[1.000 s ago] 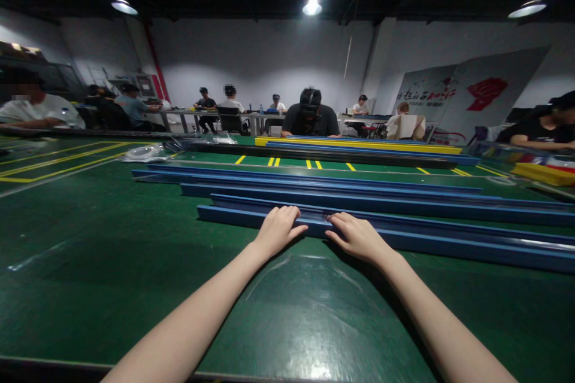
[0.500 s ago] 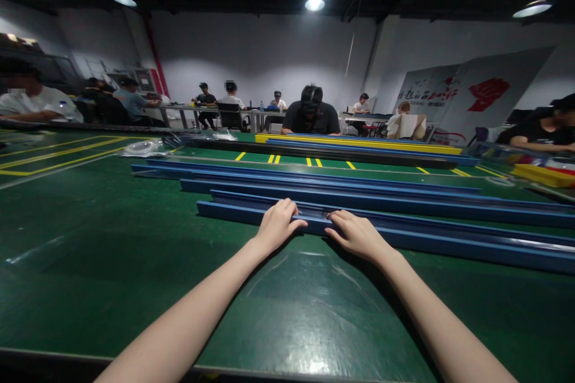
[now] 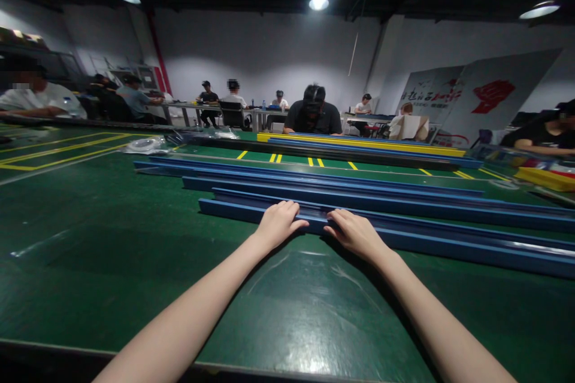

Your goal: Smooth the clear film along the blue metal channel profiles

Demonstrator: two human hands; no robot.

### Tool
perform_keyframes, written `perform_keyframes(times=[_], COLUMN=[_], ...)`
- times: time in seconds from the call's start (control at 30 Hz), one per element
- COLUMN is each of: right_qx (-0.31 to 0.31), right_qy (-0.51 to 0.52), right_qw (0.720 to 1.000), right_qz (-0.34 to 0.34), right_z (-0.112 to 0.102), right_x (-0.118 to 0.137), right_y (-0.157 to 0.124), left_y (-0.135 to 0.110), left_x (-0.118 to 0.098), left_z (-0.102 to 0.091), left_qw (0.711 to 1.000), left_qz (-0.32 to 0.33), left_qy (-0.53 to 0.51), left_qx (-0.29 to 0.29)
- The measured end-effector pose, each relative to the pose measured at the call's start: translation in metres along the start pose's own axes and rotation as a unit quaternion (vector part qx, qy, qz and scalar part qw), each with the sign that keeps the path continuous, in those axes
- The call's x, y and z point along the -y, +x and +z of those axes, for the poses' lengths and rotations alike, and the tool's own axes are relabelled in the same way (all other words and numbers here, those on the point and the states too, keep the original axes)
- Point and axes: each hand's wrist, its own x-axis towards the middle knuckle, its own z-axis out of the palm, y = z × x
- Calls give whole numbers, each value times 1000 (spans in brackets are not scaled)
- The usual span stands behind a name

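Note:
A long blue channel rail (image 3: 449,245) lies across the green table (image 3: 112,239), nearest of several blue rails. My left hand (image 3: 278,224) rests on its near edge, fingers curled over the top and thumb against the front face. A short way to the right, my right hand (image 3: 354,232) grips the same rail in the same way. Both forearms stretch forward from the table's near edge. What the fingertips touch inside the channel is hidden.
More blue rails (image 3: 314,182) lie parallel behind. Farther back are yellow and dark rails (image 3: 359,145), with a person in a black shirt (image 3: 313,116) seated across the table. Clear plastic wrap (image 3: 144,145) lies far left. Other people sit at both sides and at tables behind.
Both hands stay on the near blue rail. The view has shifted slightly; nothing else has visibly moved.

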Motion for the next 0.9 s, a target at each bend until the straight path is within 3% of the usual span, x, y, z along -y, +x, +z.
perform_keyframes(times=[0.2, 0.57, 0.9], right_qx=[-35, 24, 58], right_qy=[-25, -33, -2], right_qw=[999, 999, 997], right_qz=[-11, -2, 42], right_z=[-5, -19, -29], right_x=[4, 4, -17], right_y=[4, 10, -5], left_y=[-2, -4, -5], left_x=[4, 5, 10], left_z=[-1, -5, -8], left_qw=[998, 997, 997], left_qz=[26, 35, 28], left_qy=[50, 61, 56], left_qx=[21, 37, 49])
